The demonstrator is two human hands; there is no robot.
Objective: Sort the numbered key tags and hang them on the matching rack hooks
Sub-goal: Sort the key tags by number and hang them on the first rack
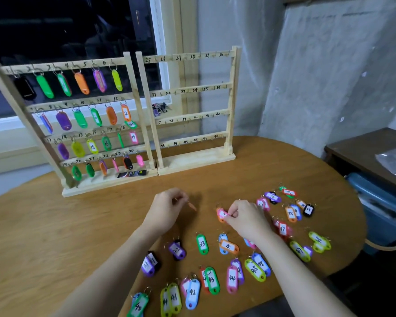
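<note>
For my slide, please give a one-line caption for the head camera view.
Right hand pinches a pink tag among numbered tags on the table; right rack is empty.

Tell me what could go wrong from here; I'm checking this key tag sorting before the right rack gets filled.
1. Many tags lie in overlapping pairs, like the two marked 45; lifting one may drag its partner.
2. Both hands are busy: the right hand pinches a pink tag, the left hand an orange tag, so one could slip.
3. The yellow-green tags lie near the table edge.
</note>
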